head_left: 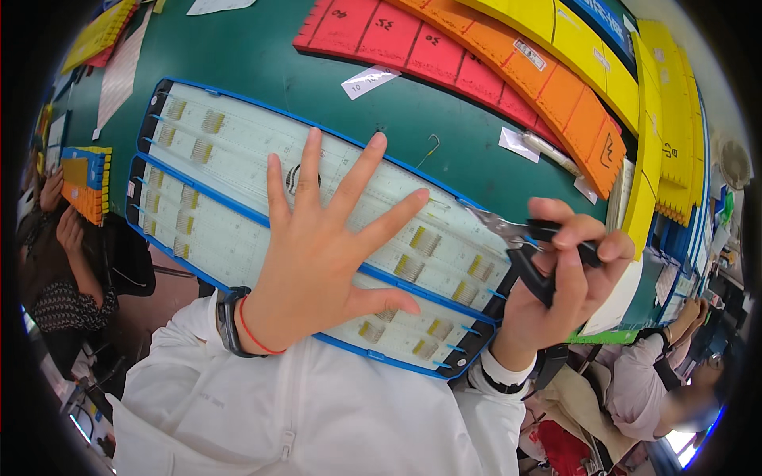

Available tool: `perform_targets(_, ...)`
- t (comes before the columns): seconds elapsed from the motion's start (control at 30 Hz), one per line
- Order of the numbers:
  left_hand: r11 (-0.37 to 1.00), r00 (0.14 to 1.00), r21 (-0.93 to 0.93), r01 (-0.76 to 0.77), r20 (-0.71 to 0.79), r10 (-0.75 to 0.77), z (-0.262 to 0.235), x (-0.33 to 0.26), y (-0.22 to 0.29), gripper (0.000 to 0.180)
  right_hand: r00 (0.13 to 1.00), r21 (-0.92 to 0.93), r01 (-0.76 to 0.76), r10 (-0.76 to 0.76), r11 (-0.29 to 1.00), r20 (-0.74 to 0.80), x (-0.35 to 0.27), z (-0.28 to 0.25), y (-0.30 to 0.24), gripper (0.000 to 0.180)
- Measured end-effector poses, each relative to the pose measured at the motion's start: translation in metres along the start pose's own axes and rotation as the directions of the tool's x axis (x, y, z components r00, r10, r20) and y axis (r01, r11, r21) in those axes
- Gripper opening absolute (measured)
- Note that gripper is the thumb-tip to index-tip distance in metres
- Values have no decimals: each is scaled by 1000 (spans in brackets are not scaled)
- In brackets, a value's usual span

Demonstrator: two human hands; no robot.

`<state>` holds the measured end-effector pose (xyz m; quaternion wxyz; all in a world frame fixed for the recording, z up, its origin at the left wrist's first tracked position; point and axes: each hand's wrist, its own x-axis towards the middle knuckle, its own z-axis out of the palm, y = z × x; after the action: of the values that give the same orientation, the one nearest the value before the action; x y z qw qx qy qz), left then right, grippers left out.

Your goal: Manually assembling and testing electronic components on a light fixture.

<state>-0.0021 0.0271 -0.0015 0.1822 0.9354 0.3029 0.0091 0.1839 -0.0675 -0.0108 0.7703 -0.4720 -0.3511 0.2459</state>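
My left hand point(321, 250) is raised with its fingers spread wide, palm away from me, and holds nothing. It hovers over two long white trays with blue rims point(238, 151) that carry small yellow comb-like parts point(422, 240). My right hand point(567, 282) grips black-handled pliers point(533, 246) whose metal jaws point left toward the upper tray's right end. A dark watch and a red string sit on my left wrist.
Red point(389, 36), orange point(556, 87) and yellow point(571, 32) foam bins curve across the back of the green table point(262, 55). A small metal hook point(431, 147) and paper slips lie on the table. Other people sit at the left point(59, 238) and lower right point(667, 373).
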Motion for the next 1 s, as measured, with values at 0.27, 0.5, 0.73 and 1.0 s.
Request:
perform_targets(0.27,1000,997,-2,21,67,-21,0,4,-1,92,998,-325,-56,56,944,-8,3,17,0,20)
perform_targets(0.5,999,996,23,24,81,-25,0,4,-2,91,997,-360,-79,79,930,-13,6,20,2,19)
perform_targets(0.73,999,997,-2,33,70,-33,0,4,1,88,999,-258,-6,15,966,32,3,6,5,12)
perform_targets(1.0,1000,998,-7,25,66,-25,2,4,0,88,999,-348,-39,44,937,7,4,11,-1,18)
